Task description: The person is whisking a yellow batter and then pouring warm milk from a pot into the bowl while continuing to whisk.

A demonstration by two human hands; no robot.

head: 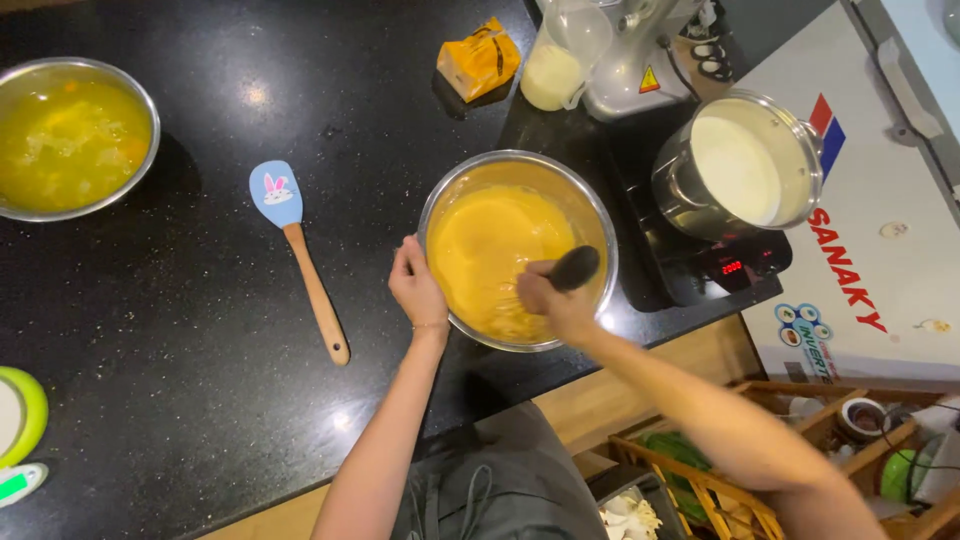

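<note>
My left hand (418,290) clamps the rim of the steel bowl (590,215) of runny orange batter (490,250) at the black counter's (180,330) front edge, likely heavy and slick-walled, while my right hand (555,300) is closed round the whisk's dark handle (574,268).

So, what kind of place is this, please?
Most likely a home kitchen. A black stone counter carries a steel mixing bowl of yellow batter, a pot of white liquid stands on a small cooktop, and a blue spatula lies nearby.
</note>
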